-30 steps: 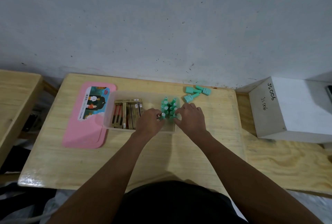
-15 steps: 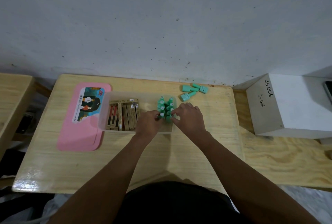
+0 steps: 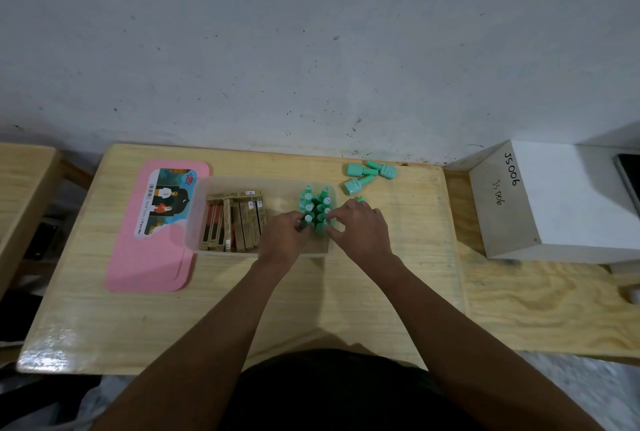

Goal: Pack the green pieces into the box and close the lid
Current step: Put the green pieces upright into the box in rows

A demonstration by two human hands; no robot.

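A clear plastic box (image 3: 199,209) stands on the wooden table. Several green bottles (image 3: 316,204) stand upright in its right part, in two rows. My left hand (image 3: 285,236) pinches the nearest bottle of the left row by its cap. My right hand (image 3: 360,226) has its fingertips on the nearest bottle of the right row. Three more green bottles (image 3: 369,172) lie on the table behind and to the right of the box. The pink lid (image 3: 152,243) lies flat to the left of the box.
Several brown cartons (image 3: 235,223) fill the box's left part. A white cube (image 3: 554,202) marked JS006 sits on a plywood surface at the right. A grey wall rises just behind the table. Another wooden table edge (image 3: 20,188) shows at far left.
Both hands have stayed at the bottles in the box, with only small finger shifts. The camera view has drifted slightly.
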